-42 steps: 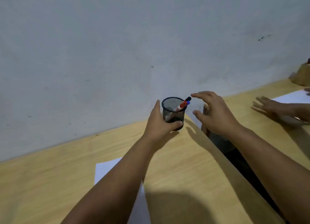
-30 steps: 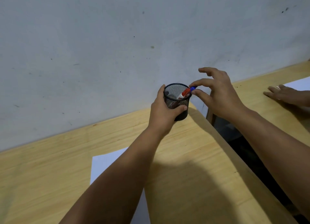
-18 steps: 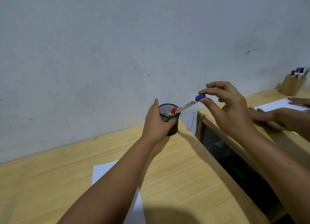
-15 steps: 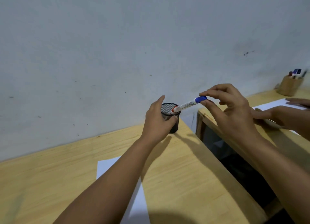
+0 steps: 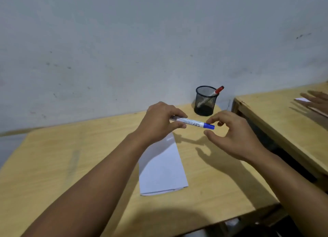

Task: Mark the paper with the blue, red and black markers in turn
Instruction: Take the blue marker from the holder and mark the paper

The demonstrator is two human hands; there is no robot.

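Note:
My left hand (image 5: 159,121) grips the white barrel of the blue marker (image 5: 194,124), holding it level above the desk with its blue cap pointing right. My right hand (image 5: 232,133) hovers beside the cap with thumb and forefinger spread around it, apparently not touching. The white paper (image 5: 162,167) lies on the desk below my hands, partly hidden by my left forearm. The black mesh pen cup (image 5: 205,101) stands at the desk's far right corner by the wall, with the red marker (image 5: 217,91) leaning out of it. No black marker shows.
The wooden desk (image 5: 53,165) ends at a gap on the right. A second desk (image 5: 276,116) stands beyond it, where another person's hand (image 5: 317,98) rests on a sheet. A grey wall rises right behind the cup.
My right hand drew the blue marker out of the cup and brought it toward me. My left hand let go of the cup and took the barrel. The view tilted down.

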